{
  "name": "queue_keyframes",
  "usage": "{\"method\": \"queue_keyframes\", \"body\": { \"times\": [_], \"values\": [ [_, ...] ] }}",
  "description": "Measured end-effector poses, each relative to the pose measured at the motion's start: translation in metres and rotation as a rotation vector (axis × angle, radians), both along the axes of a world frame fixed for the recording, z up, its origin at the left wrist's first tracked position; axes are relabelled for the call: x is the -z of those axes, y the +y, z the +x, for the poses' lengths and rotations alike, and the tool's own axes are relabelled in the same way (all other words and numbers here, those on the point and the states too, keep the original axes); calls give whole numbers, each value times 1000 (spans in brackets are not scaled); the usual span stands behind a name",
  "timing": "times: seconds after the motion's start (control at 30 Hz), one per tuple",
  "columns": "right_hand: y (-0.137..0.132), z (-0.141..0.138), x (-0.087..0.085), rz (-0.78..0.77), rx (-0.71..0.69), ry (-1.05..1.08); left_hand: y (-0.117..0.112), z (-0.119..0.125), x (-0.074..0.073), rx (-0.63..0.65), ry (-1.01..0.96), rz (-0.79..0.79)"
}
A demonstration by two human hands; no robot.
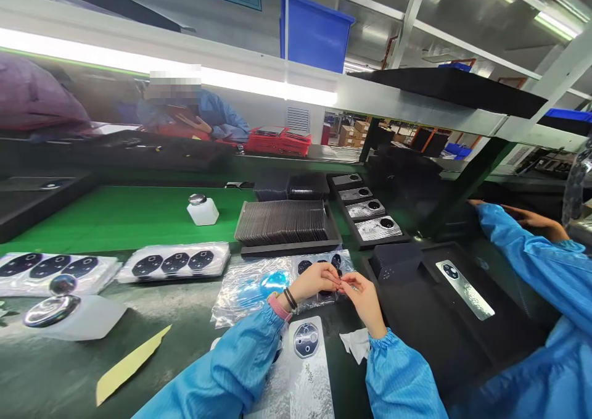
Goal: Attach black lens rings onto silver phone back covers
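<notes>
My left hand (316,279) and my right hand (363,297) meet fingertip to fingertip, both pinched closed. Whatever lies between the fingertips is too small to make out. Just under them is a clear plastic sheet (296,269) carrying dark round camera-lens covers, partly hidden by my fingers. To its left spreads a clear film with blue patches (259,288). Below my hands lies a silver phone back panel (312,373) with a dark lens cover near its top. A second panel beside it is mostly behind my left sleeve. A crumpled white wipe (357,345) sits beside my right wrist.
Packs of lens covers (173,262), a yellow paper strip (132,365) and a white pump bottle (86,319) lie left. Behind stand another bottle (203,212), a rack of dark sheets (281,221) and a panel tray (365,242). A co-worker's blue sleeves (531,261) reach in at right.
</notes>
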State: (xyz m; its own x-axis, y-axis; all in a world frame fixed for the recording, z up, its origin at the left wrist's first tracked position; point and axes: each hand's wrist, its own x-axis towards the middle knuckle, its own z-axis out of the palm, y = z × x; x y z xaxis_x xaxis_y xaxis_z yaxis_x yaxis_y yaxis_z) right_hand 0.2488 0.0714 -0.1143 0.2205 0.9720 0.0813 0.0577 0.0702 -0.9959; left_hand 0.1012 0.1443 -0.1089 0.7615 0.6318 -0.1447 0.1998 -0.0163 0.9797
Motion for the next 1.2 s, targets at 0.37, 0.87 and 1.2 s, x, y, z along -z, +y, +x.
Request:
{"method": "queue_keyframes", "body": {
  "times": [0.37, 0.87, 1.2],
  "values": [
    [-2, 0, 3, 46, -14, -74, 4, -4, 1, 6, 88, 79],
    [-6, -6, 1, 324, -10, -431, 1, 1, 0, -10, 167, 108],
    [-4, -2, 6, 399, 34, -511, -2, 6, -2, -55, 138, 0]
  ]
}}
